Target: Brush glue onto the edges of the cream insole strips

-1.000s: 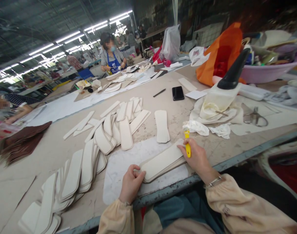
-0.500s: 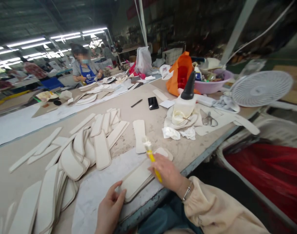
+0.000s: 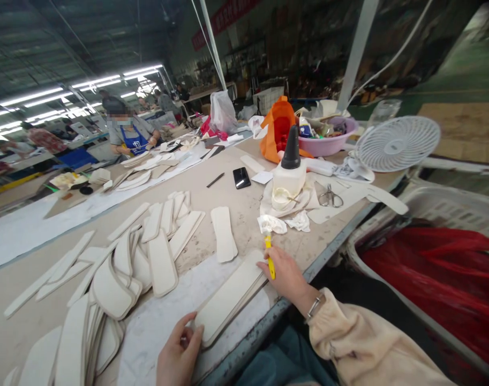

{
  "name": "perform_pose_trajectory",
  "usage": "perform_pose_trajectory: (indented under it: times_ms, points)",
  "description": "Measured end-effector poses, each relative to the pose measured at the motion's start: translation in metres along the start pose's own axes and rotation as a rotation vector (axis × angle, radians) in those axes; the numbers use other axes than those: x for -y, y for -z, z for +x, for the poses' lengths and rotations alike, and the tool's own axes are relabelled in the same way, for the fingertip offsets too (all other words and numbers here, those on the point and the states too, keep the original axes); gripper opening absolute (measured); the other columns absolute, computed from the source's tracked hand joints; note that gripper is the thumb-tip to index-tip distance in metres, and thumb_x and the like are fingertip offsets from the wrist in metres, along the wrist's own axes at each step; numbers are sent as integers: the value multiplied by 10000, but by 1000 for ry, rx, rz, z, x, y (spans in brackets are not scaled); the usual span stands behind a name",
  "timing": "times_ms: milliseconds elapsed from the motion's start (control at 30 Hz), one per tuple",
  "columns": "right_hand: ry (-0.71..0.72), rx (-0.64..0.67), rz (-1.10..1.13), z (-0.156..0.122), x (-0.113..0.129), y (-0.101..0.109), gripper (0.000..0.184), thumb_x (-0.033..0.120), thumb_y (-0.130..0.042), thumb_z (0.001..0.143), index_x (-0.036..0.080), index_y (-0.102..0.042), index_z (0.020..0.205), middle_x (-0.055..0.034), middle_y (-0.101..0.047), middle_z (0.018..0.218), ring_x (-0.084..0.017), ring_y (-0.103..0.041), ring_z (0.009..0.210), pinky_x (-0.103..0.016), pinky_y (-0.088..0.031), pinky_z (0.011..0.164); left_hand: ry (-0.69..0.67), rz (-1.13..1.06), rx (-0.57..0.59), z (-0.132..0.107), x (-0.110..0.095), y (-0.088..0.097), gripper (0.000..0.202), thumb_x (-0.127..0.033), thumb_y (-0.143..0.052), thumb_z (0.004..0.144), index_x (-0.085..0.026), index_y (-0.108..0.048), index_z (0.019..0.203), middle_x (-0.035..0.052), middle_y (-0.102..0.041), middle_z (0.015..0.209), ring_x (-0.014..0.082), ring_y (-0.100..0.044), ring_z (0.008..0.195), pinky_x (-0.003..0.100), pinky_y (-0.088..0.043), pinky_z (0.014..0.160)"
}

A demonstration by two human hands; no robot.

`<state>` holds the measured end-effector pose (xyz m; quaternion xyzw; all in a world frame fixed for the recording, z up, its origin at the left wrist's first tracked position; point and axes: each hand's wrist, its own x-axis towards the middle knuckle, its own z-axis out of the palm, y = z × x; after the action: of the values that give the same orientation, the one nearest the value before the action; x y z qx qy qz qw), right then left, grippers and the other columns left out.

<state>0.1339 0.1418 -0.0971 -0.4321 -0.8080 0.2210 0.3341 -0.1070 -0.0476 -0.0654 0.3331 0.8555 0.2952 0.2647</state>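
Observation:
My right hand [image 3: 286,273] is closed round the yellow handle of a brush [image 3: 269,252], its white-coated bristles pointing away from me. Under its fingertips lies the far end of a small stack of long cream strips [image 3: 230,295] with rounded ends. At the near end of that stack, my left hand [image 3: 179,351] has its thumb and forefinger closed on the edge of the top strip. The stack rests on a white sheet [image 3: 156,327] near the table's front edge. Just beyond it are a few more strips [image 3: 223,236].
Many loose strips [image 3: 107,284] are heaped at left. A white bottle with black nozzle [image 3: 291,161], a small glue cup [image 3: 281,198], scissors [image 3: 331,197], a phone [image 3: 241,178] and a fan [image 3: 399,143] lie beyond. A crate with red plastic [image 3: 433,268] stands at right. A co-worker [image 3: 134,134] works opposite.
My right hand has shifted the brush away from me and to the right, off the strips' far end and towards the crumpled white tissue. My left hand stays at the near end.

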Motion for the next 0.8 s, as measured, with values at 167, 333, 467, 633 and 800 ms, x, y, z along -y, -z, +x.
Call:
perform_pose_trajectory:
  times_ms: [167, 333, 467, 633, 800]
  points:
    - [-19, 23, 139, 2, -1, -4, 129, 184, -586, 830, 224, -475, 882, -71, -618, 932, -247, -612, 911, -384, -488, 797, -87, 9, -71, 4, -1, 0, 569, -603, -627, 627, -176, -630, 1003, -11, -573, 772, 154, -540, 537, 328, -469, 578]
    - [-49, -20, 290, 2, -2, -6, 201, 147, -581, 792, 238, -443, 908, -79, -642, 1009, -247, -623, 1021, -397, -487, 853, -239, 115, -77, 6, -6, -2, 323, -488, -577, 681, -190, -639, 791, 47, -607, 838, 187, -580, 626, 370, -503, 647]
    - [-38, -60, 375, 4, 6, -2, 207, 146, -547, 809, 248, -396, 910, -89, -645, 1094, -219, -614, 1080, -382, -486, 883, -259, 162, -136, 8, -8, -1, 413, -454, -569, 686, -161, -620, 973, 73, -613, 907, 218, -603, 711, 394, -518, 660]
    - [-55, -139, 671, 11, 22, 9, 251, 228, -616, 806, 251, -374, 870, -86, -645, 1100, -210, -646, 953, -362, -513, 790, -399, 93, -98, 11, -31, 5, 518, -427, -622, 719, -168, -567, 1164, 130, -599, 1213, 292, -551, 1128, 473, -464, 930]
    - [-116, -120, 962, 16, 37, 19, 311, 268, -682, 788, 254, -385, 881, -35, -627, 1045, -155, -623, 809, -297, -514, 717, -524, 49, 5, 17, -87, -6, 443, -403, -634, 762, -196, -596, 1152, 104, -633, 1198, 266, -560, 1134, 441, -427, 978]
